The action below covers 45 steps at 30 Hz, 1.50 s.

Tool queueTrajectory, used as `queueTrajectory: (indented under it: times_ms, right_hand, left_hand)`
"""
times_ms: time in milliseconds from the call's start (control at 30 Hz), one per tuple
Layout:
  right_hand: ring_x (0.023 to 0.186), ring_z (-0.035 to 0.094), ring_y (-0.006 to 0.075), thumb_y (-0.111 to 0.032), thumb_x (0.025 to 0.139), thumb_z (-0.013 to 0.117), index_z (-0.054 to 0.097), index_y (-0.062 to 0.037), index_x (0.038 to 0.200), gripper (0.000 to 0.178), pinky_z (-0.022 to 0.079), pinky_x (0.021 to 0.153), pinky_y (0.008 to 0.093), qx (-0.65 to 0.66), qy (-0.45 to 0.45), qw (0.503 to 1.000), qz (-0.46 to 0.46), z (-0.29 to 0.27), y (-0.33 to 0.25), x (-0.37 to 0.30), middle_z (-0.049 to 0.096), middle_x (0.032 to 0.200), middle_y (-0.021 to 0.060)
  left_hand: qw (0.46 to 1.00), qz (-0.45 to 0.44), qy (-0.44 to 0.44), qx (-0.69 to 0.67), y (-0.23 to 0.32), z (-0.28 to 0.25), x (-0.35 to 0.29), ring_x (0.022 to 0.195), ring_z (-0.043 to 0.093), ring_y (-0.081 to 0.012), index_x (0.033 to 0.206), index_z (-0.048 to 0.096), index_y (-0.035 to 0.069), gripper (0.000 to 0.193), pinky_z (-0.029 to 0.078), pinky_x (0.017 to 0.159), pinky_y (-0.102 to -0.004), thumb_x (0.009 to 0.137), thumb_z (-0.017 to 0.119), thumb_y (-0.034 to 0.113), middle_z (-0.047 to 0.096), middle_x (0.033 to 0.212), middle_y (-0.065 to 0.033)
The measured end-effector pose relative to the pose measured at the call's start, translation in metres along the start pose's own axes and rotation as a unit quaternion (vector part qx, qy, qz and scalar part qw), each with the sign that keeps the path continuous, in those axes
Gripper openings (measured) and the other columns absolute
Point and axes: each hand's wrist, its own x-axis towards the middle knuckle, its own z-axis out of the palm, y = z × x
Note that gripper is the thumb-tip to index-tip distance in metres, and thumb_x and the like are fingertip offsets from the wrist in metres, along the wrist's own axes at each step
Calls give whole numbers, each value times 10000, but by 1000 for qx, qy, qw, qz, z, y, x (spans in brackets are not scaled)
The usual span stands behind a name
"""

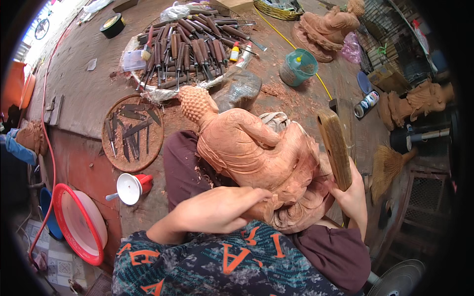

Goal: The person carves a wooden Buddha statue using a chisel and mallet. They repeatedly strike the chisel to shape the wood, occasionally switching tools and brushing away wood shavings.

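Note:
A carved reddish wooden seated figure [256, 148] with a knobbed head lies tilted across my lap, its back toward me. My left hand [222, 209] rests against its lower part, fingers stretched to the right; no tool shows in it, though its underside is hidden. To the right, my right hand [351, 195] closes round a thick, worn wooden bar [335, 148], held nearly upright beside the figure. Its thumb side is close to the figure's base. Fine shavings lie on my dark trouser leg [180, 163].
Many brown-handled carving chisels [185, 49] fill a round tray at the back. Flat dark blades lie in a round basket [111, 143] at left, near a white-and-red cup [130, 189]. A teal tub [299, 69], spray can [367, 104], second figure [328, 27] and straw broom [390, 165] stand right.

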Motion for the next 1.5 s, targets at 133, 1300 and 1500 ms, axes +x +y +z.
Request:
queueTrajectory:
  times_ms: [133,1300,1500]
  right_hand:
    - [992,592,155,38,734,676,517,-9,1265,556,460,889,304,9,-9,999,52,-4,-3,-2,636,1071,96]
    - [679,481,76,0,747,720,534,-25,1137,433,430,637,240,-23,-18,998,-52,-7,17,-4,513,744,-22]
    - [699,488,68,-60,796,739,535,-37,1152,411,438,658,227,-29,70,996,-48,-9,34,-6,512,787,-33]
  left_hand:
    - [983,19,167,67,-10,-40,-16,841,666,-226,1369,400,49,632,546,709,-353,835,692,219,624,995,-120]
    - [782,-215,484,329,-272,-177,63,1114,568,-324,1205,649,153,388,458,989,-396,820,639,107,596,1164,-179]
    - [676,4,617,-402,-211,-87,35,865,652,-121,1209,579,-11,371,517,740,-225,987,538,284,657,1016,-76]
